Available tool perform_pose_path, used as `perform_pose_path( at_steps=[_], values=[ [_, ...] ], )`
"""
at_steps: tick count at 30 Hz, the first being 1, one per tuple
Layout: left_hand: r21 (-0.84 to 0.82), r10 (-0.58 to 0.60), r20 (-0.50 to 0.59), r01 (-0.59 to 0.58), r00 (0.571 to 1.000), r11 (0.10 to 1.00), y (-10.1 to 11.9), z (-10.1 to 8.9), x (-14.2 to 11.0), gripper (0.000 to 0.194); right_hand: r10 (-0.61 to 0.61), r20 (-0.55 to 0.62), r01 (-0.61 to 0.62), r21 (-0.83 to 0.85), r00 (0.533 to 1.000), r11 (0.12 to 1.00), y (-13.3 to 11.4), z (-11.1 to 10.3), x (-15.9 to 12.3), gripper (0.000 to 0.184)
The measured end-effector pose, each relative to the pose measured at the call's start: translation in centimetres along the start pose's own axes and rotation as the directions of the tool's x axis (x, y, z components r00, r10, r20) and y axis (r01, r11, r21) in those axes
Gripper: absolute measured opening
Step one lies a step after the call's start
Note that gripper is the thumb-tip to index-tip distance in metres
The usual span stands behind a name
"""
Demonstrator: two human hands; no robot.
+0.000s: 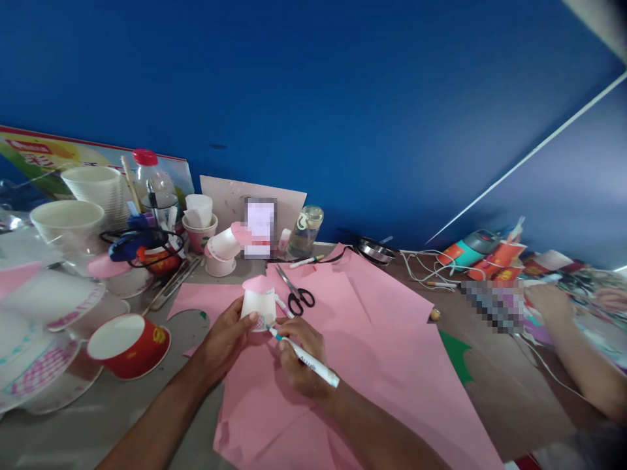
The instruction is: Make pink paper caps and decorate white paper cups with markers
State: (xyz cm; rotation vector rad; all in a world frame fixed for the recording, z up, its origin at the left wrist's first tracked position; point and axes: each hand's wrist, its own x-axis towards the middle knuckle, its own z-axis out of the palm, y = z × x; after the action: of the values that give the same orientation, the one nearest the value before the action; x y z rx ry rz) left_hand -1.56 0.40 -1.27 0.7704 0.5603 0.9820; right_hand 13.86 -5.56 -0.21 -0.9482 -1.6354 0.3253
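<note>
My left hand [230, 336] grips a small white paper cup [258, 305] from its left side, thumb across the front. The cup is upside down, has a pink paper top, and bears a pink criss-cross pattern low on its side. In my right hand [304, 359] is a white acrylic marker [313, 367] with a teal tip. That tip is at the cup's lower right edge; whether it touches I cannot tell. Both hands are above large pink paper sheets [372, 352]. Just behind the cup lie black-handled scissors [300, 300] and a second, partly hidden marker.
Decorated cups, stacked cups [93, 196] and a red cup [128, 346] crowd the left. A phone [259, 225], a water jar [306, 230] and a tape roll [375, 250] stand along the back. At right, a co-worker's arm [573, 339] reaches among cables and cups.
</note>
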Motion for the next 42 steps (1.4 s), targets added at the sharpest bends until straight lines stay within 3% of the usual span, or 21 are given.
perform_pose_path(
  at_steps=[20,27,33,42],
  values=[
    [0.004,-0.003,0.025,0.003,1.0,1.0,-0.09,-0.18,-0.05,0.027,0.053,0.012,-0.053,0.006,0.999,0.999,-0.19,-0.08,0.04,0.014],
    [-0.004,-0.02,-0.044,0.02,0.999,1.0,0.14,-0.02,-0.02,0.035,0.108,-0.018,-0.107,0.021,0.994,0.994,-0.28,-0.47,0.11,0.013],
    [-0.005,-0.001,0.041,0.001,0.999,1.0,0.29,0.06,-0.05,0.027,0.102,-0.04,-0.101,0.02,0.994,0.995,-0.25,-0.36,0.15,0.014],
    [-0.005,0.002,0.043,-0.002,0.999,1.0,0.26,-0.02,-0.02,0.03,0.085,-0.031,-0.084,0.015,0.996,0.996,-0.49,-0.5,0.55,0.012]
  ],
)
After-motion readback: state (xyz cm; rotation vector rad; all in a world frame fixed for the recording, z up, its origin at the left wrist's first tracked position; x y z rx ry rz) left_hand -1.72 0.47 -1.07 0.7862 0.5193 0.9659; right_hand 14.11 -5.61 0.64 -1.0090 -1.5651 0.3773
